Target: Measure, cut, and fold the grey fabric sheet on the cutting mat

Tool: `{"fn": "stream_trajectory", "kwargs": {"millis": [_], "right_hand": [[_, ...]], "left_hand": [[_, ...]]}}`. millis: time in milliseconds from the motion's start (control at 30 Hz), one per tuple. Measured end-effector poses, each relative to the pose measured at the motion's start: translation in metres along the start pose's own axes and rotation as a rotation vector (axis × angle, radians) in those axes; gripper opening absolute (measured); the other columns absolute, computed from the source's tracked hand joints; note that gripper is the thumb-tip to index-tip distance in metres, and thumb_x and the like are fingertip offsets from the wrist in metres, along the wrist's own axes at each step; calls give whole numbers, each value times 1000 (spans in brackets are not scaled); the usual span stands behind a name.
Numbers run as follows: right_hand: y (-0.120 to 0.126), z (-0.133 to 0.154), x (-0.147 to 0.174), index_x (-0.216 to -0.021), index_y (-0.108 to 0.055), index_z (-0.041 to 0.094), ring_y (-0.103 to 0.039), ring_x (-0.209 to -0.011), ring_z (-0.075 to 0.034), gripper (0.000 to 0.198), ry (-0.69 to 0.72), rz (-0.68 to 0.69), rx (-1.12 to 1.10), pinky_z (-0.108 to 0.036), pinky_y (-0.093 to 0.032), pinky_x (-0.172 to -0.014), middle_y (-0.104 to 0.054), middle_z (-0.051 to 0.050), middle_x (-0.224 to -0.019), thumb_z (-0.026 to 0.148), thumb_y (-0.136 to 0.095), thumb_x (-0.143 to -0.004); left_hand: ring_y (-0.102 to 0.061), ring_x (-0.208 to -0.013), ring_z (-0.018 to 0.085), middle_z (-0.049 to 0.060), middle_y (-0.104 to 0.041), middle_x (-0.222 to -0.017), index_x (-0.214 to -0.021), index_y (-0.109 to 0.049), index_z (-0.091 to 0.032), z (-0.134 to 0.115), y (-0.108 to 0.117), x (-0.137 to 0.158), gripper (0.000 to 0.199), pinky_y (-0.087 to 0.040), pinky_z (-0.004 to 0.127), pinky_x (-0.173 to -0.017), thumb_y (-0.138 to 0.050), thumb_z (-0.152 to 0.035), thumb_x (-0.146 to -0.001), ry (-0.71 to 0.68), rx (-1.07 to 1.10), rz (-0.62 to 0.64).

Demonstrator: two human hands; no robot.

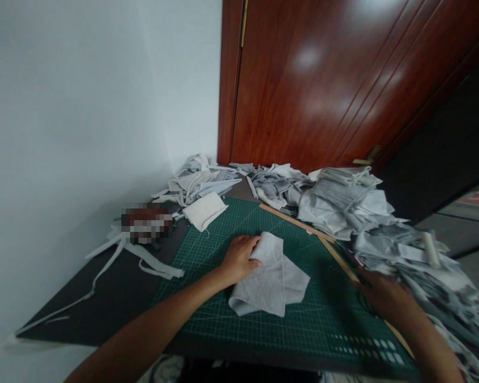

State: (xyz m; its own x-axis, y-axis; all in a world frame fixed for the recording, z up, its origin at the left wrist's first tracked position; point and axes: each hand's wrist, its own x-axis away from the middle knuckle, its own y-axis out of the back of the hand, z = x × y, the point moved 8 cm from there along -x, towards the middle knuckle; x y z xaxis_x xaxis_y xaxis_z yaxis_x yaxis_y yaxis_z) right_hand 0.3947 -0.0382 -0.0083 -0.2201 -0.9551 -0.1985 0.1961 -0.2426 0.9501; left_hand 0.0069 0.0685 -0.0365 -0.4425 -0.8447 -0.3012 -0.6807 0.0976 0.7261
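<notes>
A folded piece of light grey fabric (pixel 269 282) lies on the green cutting mat (pixel 207 282), its right corner spread out flat. My left hand (pixel 241 259) grips its upper left edge, with the thumb on top and the other fingers partly hidden behind the cloth. My right hand (pixel 387 295) is over the right side of the mat, beside a wooden strip (pixel 339 259). Motion blurs its fingers, and a dark, thin curved shape shows under them; I cannot make out whether it is held.
Heaps of grey and white fabric pieces (pixel 343 197) line the back and right. A cream folded cloth (pixel 205 210) lies at the mat's back left corner. A second wooden strip (pixel 295 221) crosses the mat's back right. Fabric strips (pixel 155 266) lie left, near the wall (pixel 83 106).
</notes>
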Motion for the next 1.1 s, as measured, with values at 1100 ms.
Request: {"fn": "stream_trajectory", "kwargs": {"millis": [1100], "right_hand": [[-103, 223, -73, -93, -74, 19, -70, -71, -21, 44, 279, 576, -1514, -33, -56, -69, -74, -5, -80, 62, -71, -82]], "left_hand": [[-62, -115, 33, 14, -70, -124, -143, -59, -19, -20, -3, -33, 55, -45, 48, -104, -51, -54, -101, 88, -93, 67]]}}
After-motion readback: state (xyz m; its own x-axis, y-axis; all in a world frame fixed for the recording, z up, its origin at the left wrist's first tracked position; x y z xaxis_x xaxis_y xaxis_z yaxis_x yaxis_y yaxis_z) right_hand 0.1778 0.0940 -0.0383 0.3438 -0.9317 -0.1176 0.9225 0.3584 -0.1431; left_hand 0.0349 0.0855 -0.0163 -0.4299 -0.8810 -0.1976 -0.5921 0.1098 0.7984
